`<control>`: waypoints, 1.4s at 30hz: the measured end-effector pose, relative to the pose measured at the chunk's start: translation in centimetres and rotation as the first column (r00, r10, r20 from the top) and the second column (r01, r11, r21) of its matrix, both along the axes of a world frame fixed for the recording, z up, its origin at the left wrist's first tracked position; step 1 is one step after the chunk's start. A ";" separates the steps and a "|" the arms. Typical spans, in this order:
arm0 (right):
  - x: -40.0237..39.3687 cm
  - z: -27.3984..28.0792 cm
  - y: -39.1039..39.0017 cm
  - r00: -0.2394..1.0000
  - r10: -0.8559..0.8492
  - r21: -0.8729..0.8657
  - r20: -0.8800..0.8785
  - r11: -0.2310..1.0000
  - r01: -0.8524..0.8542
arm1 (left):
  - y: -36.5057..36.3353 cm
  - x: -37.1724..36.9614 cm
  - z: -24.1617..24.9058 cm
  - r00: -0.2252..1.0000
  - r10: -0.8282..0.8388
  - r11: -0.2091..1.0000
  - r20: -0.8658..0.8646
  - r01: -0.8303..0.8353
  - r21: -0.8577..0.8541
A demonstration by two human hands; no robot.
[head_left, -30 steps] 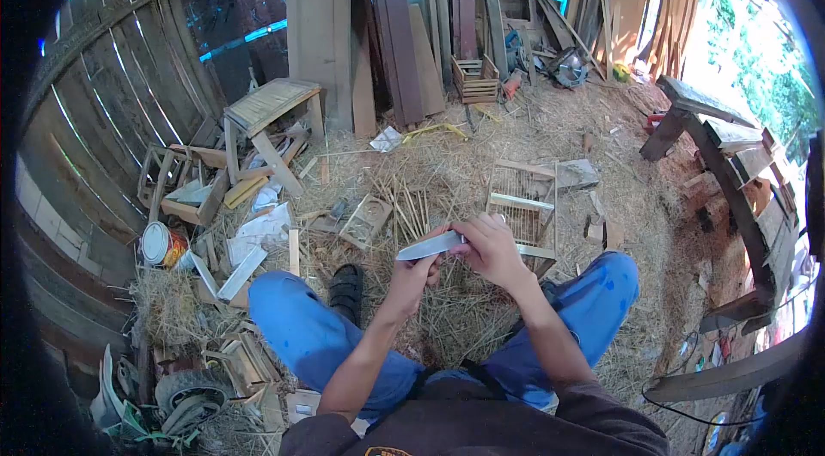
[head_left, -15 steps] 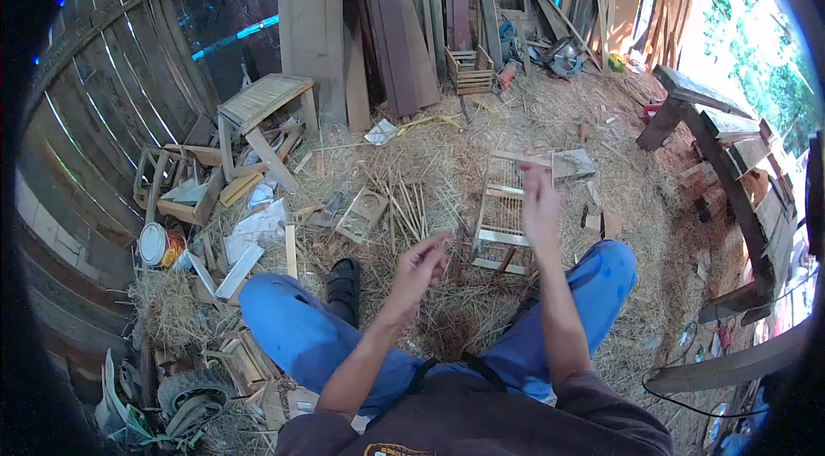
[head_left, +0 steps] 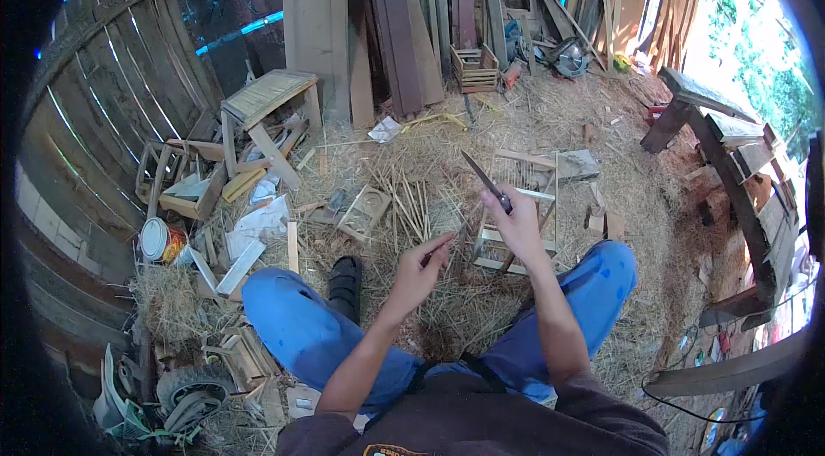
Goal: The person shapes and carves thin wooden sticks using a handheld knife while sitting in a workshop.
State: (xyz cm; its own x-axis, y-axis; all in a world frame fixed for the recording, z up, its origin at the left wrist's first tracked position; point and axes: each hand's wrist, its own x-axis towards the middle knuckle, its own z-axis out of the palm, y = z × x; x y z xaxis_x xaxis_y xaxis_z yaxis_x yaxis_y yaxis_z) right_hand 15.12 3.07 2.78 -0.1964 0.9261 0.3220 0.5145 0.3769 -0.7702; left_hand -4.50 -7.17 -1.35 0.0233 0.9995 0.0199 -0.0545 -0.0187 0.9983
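My right hand (head_left: 521,224) is wrapped round the handle of a knife (head_left: 484,173), whose blade points up and to the left. Beneath that hand a slatted wooden frame (head_left: 491,236) lies on the straw, partly covered by it. My left hand (head_left: 416,278) is closed in a pinch, its fingertips pointing right, below and left of the knife. Whatever may be between those fingers is too small to make out. Beyond the left hand lies a loose pile of thin sticks (head_left: 411,214). A small wooden frame with a round opening (head_left: 364,212) rests beside the sticks.
Straw and shavings cover the ground. A small slatted table (head_left: 268,99) and a paint can (head_left: 156,241) stand on the left. Boards (head_left: 391,35) lean at the back, near a wooden crate (head_left: 474,71) and a circular saw (head_left: 568,59). On the right is a wooden bench (head_left: 709,104).
My right hand, blurred before, has come down and left and turned; the knife in it now shows clearly. The left hand has shifted only slightly, its fingers still pinched.
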 end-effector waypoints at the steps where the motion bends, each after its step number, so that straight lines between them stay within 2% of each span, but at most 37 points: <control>1: -0.4 -0.4 -0.2 0.999 0.013 0.065 -0.034 0.998 -0.010 | 0.1 -0.1 -0.1 0.999 0.020 0.998 -0.043 -0.018 0.052; 3: -1.5 -0.7 -0.6 0.994 0.043 0.199 -0.100 0.980 -0.022 | 0.4 -0.3 -0.2 0.997 0.062 0.998 -0.039 -0.061 0.021; 6: -1.0 1.2 -1.3 0.993 0.035 0.069 -0.110 0.997 -0.028 | 0.3 -0.6 0.5 0.994 0.102 0.995 -0.034 -0.102 0.014; 7: -0.8 1.2 -1.0 0.997 0.019 0.101 -0.075 0.995 -0.011 | 0.2 -0.6 0.8 0.993 0.111 0.994 -0.029 -0.110 0.017; 9: 0.0 1.1 -0.5 1.000 -0.027 0.164 0.002 0.986 0.026 | 0.4 -0.6 0.3 0.977 0.159 0.967 -0.144 -0.125 0.222; 10: -0.3 0.4 -1.3 0.988 -0.036 0.307 0.153 0.952 -0.013 | 0.4 -0.5 0.1 0.963 0.185 0.940 -0.196 -0.115 0.321; 13: -1.0 0.0 -2.5 0.955 0.017 0.357 0.297 0.926 -0.127 | -0.1 -0.9 0.4 0.922 0.167 0.968 -0.349 -0.087 0.234; 14: -1.0 -1.1 -1.5 0.990 -0.010 0.461 0.139 0.886 -0.056 | -0.2 -0.7 0.8 0.934 0.167 0.972 -0.317 -0.101 0.214; 16: -1.0 0.5 -1.5 0.987 -0.132 0.310 0.089 0.946 0.099 | -0.3 -0.3 1.3 0.952 0.172 0.976 -0.251 -0.131 0.173; 17: -1.0 1.0 -1.6 0.978 -0.198 0.227 0.073 0.958 0.177 | -0.2 -0.2 1.1 0.954 0.197 0.963 -0.228 -0.144 0.229; 18: -1.3 0.6 -1.7 0.988 -0.150 0.326 0.046 0.937 0.127 | 0.0 -0.1 0.5 0.955 0.216 0.947 -0.204 -0.154 0.283; 19: -1.5 -0.3 -2.0 0.985 -0.142 0.333 0.102 0.937 0.101 | 0.0 0.0 0.2 0.956 0.232 0.929 -0.180 -0.163 0.334; 22: -1.5 -1.2 -2.5 0.963 -0.129 0.333 0.236 0.942 0.045 | 0.0 -0.6 -0.1 0.893 0.296 0.907 -0.338 -0.153 0.392; 25: -1.2 0.3 -1.4 0.976 -0.215 0.253 0.017 0.946 0.204 | 0.1 -0.3 0.7 0.898 0.321 0.894 -0.302 -0.181 0.410; 26: -1.2 0.1 -1.2 0.971 -0.234 0.269 0.044 0.939 0.214 | 0.3 -0.4 0.8 0.899 0.315 0.904 -0.304 -0.186 0.386; 28: -1.8 -2.2 -1.9 0.989 -0.095 0.391 0.113 0.919 0.044 | 0.1 -0.4 0.8 0.905 0.287 0.928 -0.313 -0.182 0.326; 29: -2.0 -3.3 -2.4 0.988 -0.031 0.445 0.154 0.895 -0.041 | 0.1 -0.3 0.2 0.902 0.310 0.913 -0.300 -0.194 0.359; 30: -2.3 -2.4 -3.3 0.953 -0.093 0.378 0.287 0.926 -0.023 | 0.3 -0.3 -0.1 0.899 0.333 0.895 -0.283 -0.207 0.396; 31: -2.1 -2.2 -2.8 0.972 -0.130 0.365 0.197 0.930 0.051 | 0.5 -0.3 -0.3 0.895 0.359 0.873 -0.265 -0.221 0.436; 33: -1.8 -1.7 -1.1 0.980 -0.201 0.320 0.012 0.929 0.186 | 0.3 -0.2 0.4 0.899 0.338 0.890 -0.279 -0.208 0.406; 36: -1.7 -1.6 -1.1 0.979 -0.202 0.380 -0.014 0.905 0.192 | -0.2 -0.2 1.4 0.906 0.288 0.931 -0.311 -0.189 0.312; 37: -1.8 -2.1 -1.9 0.983 -0.178 0.359 0.043 0.921 0.151 | -0.5 -0.2 1.4 0.909 0.262 0.947 -0.325 -0.177 0.269; 39: -2.5 -2.7 -3.5 0.980 -0.125 0.320 0.154 0.945 0.070 | -0.6 -0.4 0.9 0.906 0.277 0.939 -0.321 -0.185 0.290; 40: -2.3 -2.2 -2.9 0.984 -0.097 0.377 0.147 0.926 0.034 | -0.5 -0.6 0.8 0.902 0.290 0.933 -0.320 -0.193 0.304; 42: -2.1 -0.7 -1.4 0.983 -0.184 0.267 0.007 0.948 0.176 | -0.4 -0.3 1.0 0.896 0.309 0.918 -0.318 -0.193 0.347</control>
